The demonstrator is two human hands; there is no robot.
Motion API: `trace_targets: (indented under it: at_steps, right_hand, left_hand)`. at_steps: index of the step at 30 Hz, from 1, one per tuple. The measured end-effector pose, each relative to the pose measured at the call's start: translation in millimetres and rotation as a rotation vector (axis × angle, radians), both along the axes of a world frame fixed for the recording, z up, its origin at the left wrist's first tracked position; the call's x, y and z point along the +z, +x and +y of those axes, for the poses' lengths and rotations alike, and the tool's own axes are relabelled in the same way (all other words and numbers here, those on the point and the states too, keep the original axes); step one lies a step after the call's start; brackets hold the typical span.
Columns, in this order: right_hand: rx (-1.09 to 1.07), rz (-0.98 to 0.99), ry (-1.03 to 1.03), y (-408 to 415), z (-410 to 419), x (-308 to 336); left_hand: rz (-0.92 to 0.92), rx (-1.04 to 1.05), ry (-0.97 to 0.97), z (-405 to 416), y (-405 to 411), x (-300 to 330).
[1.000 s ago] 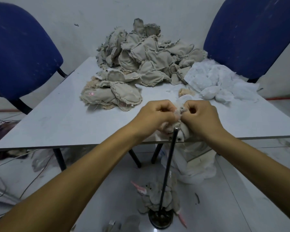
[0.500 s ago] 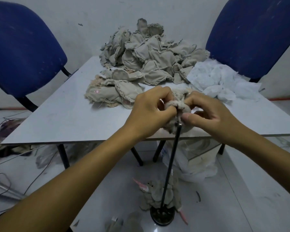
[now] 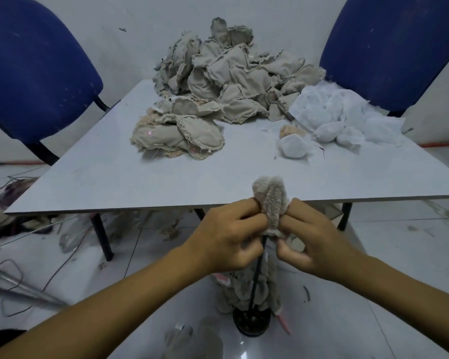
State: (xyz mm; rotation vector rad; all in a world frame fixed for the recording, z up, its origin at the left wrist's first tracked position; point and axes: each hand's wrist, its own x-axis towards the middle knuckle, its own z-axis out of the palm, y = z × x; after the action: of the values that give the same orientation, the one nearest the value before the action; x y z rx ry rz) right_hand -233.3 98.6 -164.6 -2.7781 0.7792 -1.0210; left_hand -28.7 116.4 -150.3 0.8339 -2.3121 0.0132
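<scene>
A small fuzzy beige fabric piece [image 3: 270,203] sits over the top of a thin black rod [image 3: 255,278] that rises from a round black base [image 3: 252,323] on the floor. My left hand [image 3: 227,238] pinches the piece's left side and my right hand [image 3: 314,240] pinches its right side, just in front of the table's near edge. The rod's tip is hidden inside the fabric. A heap of beige fabric shells [image 3: 226,76] lies at the back of the white table [image 3: 109,177].
White stuffing [image 3: 340,115] and a white ball [image 3: 294,145] lie at the table's right. Two blue chairs [image 3: 34,73] [image 3: 392,47] flank the table. Finished plush pieces [image 3: 246,291] lie around the rod's base. Wires [image 3: 16,275] trail on the floor at the left.
Both hands have drawn down and toward me along the rod, pulling the fabric over its tip, so the fuzzy side now shows above my fingers.
</scene>
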Motion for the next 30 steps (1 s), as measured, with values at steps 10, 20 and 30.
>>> trace_targets:
  at_steps: [10, 20, 30]
  right_hand:
    - [0.032, -0.023, 0.150, 0, -3, -29]
    - [0.036, 0.243, -0.207, -21, -12, 1]
    - [-0.052, -0.299, 0.174, -5, -34, 100]
  left_hand:
    - [-0.007, 0.005, 0.311, 3, 10, -33]
    - [-0.208, -0.130, 0.148, -4, 18, 17]
    - [0.370, -0.193, 0.566, -38, 12, 117]
